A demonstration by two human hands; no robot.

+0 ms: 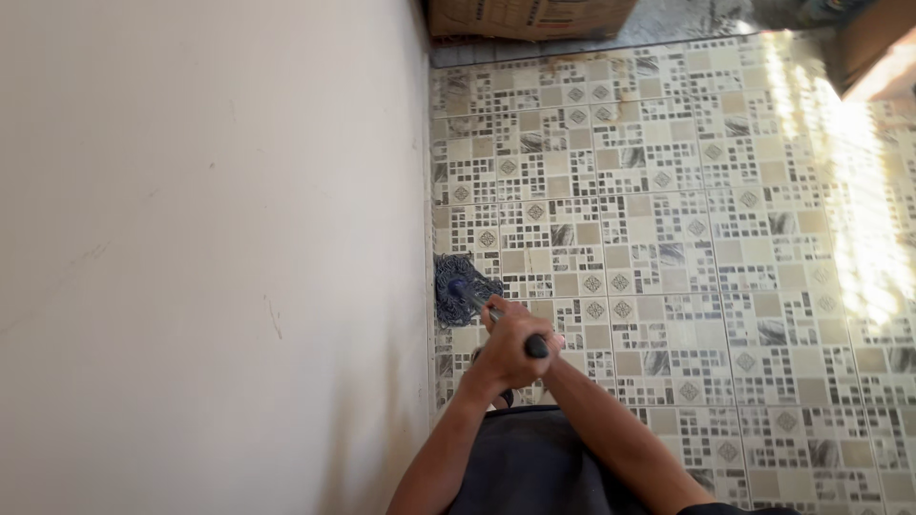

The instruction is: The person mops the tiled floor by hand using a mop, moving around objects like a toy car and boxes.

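I see both hands stacked on the mop handle (496,318) — left hand (506,348) wrapped tight around it, right hand (551,341) mostly hidden behind, so I cannot tell its grip. The blue mop head (460,286) sits at eleven o'clock from them, against the wall (210,238) on the tiled floor (687,248) — a cardboard box (530,17) at twelve o'clock.

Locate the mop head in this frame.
In the head view, the blue mop head lies on the tiled floor against the wall, just beyond both hands.
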